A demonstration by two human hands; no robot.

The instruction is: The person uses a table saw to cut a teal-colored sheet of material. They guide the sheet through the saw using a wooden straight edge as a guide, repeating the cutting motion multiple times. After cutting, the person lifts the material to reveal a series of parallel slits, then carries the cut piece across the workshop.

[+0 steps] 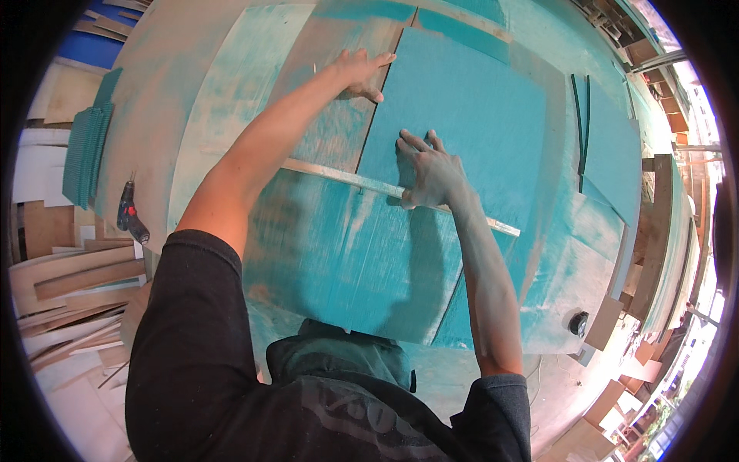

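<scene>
Spreads empty left hand (359, 72) at one panel's (477, 96) ten-o'clock edge, empty right hand (436, 173) at seven, over one strip (339, 175); wears lettered shirt (346, 423).

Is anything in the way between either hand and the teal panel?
Nothing visible: the right hand is over the teal panel, and the left hand is at its left edge. A wooden strip lies along the near edge, partly covered by the right hand.

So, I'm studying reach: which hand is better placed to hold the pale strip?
Probably the right hand: it's at the strip; the left hand is farther off, at the left edge of the teal panel.
</scene>
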